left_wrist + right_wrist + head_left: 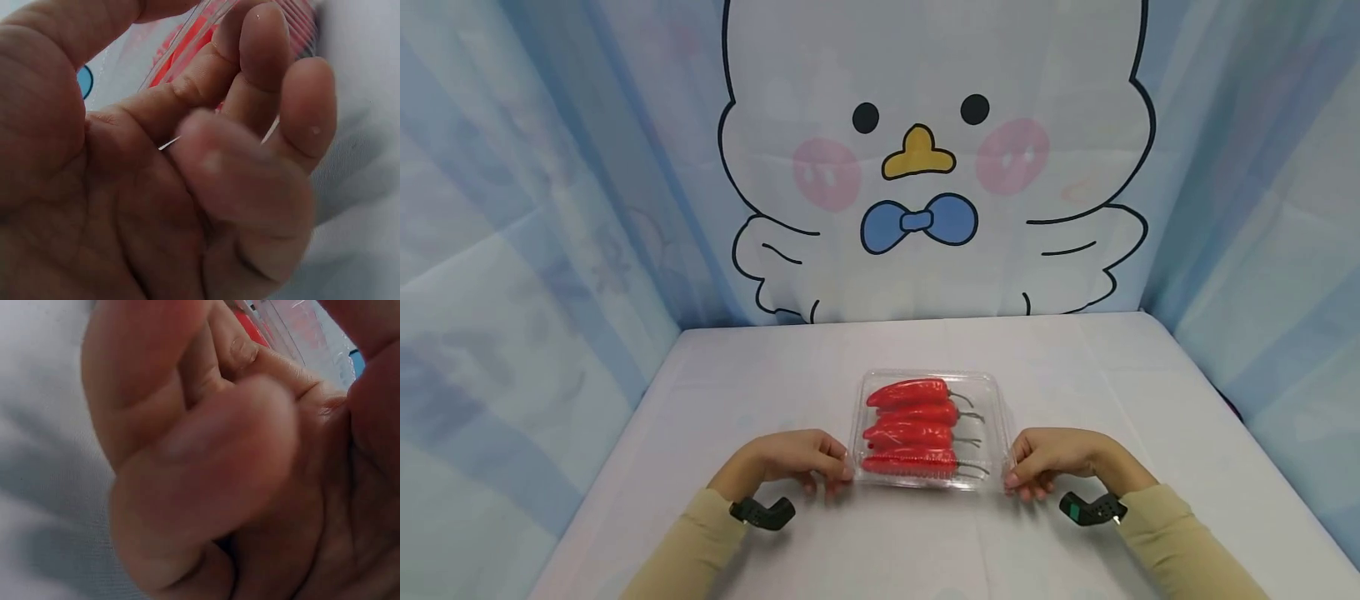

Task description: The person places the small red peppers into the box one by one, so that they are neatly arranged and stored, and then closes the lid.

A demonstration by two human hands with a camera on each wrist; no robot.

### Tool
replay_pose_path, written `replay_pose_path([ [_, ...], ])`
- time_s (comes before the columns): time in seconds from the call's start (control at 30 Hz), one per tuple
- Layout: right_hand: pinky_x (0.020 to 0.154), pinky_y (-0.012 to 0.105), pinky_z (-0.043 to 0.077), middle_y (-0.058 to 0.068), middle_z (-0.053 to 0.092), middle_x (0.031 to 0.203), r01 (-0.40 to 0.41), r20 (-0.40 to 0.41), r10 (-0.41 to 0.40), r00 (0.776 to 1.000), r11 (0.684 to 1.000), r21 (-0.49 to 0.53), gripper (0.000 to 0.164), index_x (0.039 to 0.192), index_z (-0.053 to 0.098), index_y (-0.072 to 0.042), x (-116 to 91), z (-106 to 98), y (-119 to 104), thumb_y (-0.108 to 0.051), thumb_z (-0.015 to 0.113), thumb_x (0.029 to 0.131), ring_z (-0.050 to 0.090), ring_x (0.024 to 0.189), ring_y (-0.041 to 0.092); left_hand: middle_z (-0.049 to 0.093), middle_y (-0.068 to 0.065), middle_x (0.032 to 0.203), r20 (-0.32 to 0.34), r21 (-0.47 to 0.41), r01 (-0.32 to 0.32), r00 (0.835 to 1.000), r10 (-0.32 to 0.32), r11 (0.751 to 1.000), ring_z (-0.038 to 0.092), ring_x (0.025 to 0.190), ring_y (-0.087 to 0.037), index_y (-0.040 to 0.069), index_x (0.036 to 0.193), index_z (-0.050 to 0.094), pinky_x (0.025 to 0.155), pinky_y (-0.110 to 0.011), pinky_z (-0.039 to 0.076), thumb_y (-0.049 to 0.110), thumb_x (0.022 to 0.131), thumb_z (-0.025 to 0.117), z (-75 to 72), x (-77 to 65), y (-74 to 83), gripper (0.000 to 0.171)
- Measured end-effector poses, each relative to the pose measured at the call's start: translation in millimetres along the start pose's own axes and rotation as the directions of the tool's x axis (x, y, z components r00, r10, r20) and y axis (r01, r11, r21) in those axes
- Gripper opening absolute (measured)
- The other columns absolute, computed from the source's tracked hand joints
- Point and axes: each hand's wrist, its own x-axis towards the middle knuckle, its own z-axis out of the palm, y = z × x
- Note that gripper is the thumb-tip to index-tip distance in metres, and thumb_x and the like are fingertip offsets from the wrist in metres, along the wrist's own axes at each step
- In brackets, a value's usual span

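A clear plastic box (992,408) lies on the white table, with several red chili peppers (917,433) side by side in it, their thin stems to the right. My left hand (801,458) pinches the box's left edge near the front corner between thumb and forefinger. At the opposite edge, my right hand (1052,460) pinches the front right corner the same way. Close up in the left wrist view, curled fingers (306,106) partly hide the box and the red inside it. The right wrist view shows only a sliver of the box (300,331) behind the fingers.
The table (760,367) has a white cloth. Behind it hangs a curtain (925,283) with a cartoon bird, and pale blue curtains (535,333) stand along both sides. A black wrist device (763,513) is on the left wrist, another (1092,508) on the right.
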Motion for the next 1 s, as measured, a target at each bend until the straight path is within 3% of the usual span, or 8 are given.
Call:
replay_pose_path([
  [0.1,0.048,0.013,0.041,-0.009,0.071,0.070,-0.004,-0.022,0.005,1.000,1.000,0.027,0.041,0.098,0.059,0.028,-0.2,-2.2,0.9,-0.013,0.066,0.097,0.058,0.056,-0.002,0.070,0.001,0.077,-0.041,0.015,-0.004,0.999,0.005,1.000,0.059,0.069,-0.011,0.007,0.092,0.075,0.053,-0.021,0.041,0.031,0.098,0.068,1.2,2.8,0.6,0.026],
  [0.2,0.049,0.014,0.041,-0.007,0.070,0.072,-0.030,-0.130,0.037,0.991,0.998,0.053,0.039,0.100,0.063,0.022,-0.4,-6.4,0.7,-0.016,0.065,0.099,0.056,0.057,0.000,0.072,0.001,0.080,-0.142,0.000,0.007,0.990,-0.007,1.000,0.061,0.068,-0.011,0.008,0.096,0.076,0.055,-0.022,0.040,0.035,0.097,0.069,0.1,7.0,1.0,0.027],
  [0.33,0.053,0.016,0.044,-0.005,0.066,0.074,-0.048,-0.323,0.064,0.944,0.997,0.056,0.032,0.101,0.070,0.008,0.3,-10.2,-4.2,-0.022,0.062,0.102,0.052,0.059,0.003,0.073,-0.001,0.090,-0.294,-0.042,-0.010,0.956,-0.003,0.999,0.062,0.067,-0.014,0.009,0.104,0.075,0.059,-0.024,0.040,0.037,0.098,0.068,-3.6,14.4,1.6,0.030],
  [0.47,0.054,0.017,0.046,-0.004,0.065,0.075,-0.079,-0.410,0.080,0.909,0.997,0.020,0.033,0.102,0.071,0.005,2.5,-10.6,-10.5,-0.025,0.060,0.103,0.051,0.060,0.005,0.073,-0.001,0.091,-0.382,-0.087,-0.032,0.924,-0.003,0.996,0.060,0.066,-0.014,0.006,0.107,0.075,0.058,-0.024,0.037,0.036,0.097,0.068,-6.6,20.6,4.0,0.033],
  [0.6,0.054,0.017,0.045,-0.004,0.064,0.075,-0.070,-0.434,0.064,0.899,0.998,0.002,0.035,0.103,0.069,0.009,7.8,-10.1,-13.7,-0.024,0.058,0.104,0.052,0.062,0.005,0.072,0.002,0.087,-0.419,-0.124,-0.022,0.908,-0.032,0.992,0.058,0.063,-0.012,0.004,0.107,0.076,0.056,-0.024,0.035,0.034,0.096,0.070,-8.8,21.9,6.0,0.033],
  [0.83,0.055,0.019,0.043,-0.004,0.062,0.076,-0.018,-0.504,0.002,0.863,0.999,-0.027,0.035,0.102,0.067,0.010,17.4,-12.5,-10.2,-0.024,0.056,0.105,0.052,0.064,0.005,0.071,0.002,0.086,-0.426,-0.138,-0.005,0.903,-0.055,0.990,0.056,0.063,-0.011,0.003,0.108,0.076,0.057,-0.024,0.035,0.033,0.096,0.070,-10.2,20.5,8.4,0.033],
  [1.0,0.056,0.019,0.045,-0.003,0.062,0.077,0.012,-0.512,-0.022,0.858,1.000,-0.023,0.035,0.104,0.066,0.012,19.6,-13.9,-6.8,-0.021,0.056,0.105,0.052,0.065,0.006,0.071,0.002,0.084,-0.436,-0.135,-0.005,0.898,-0.055,0.991,0.056,0.063,-0.011,0.002,0.107,0.076,0.057,-0.024,0.034,0.032,0.096,0.070,-10.0,21.7,8.6,0.032],
])
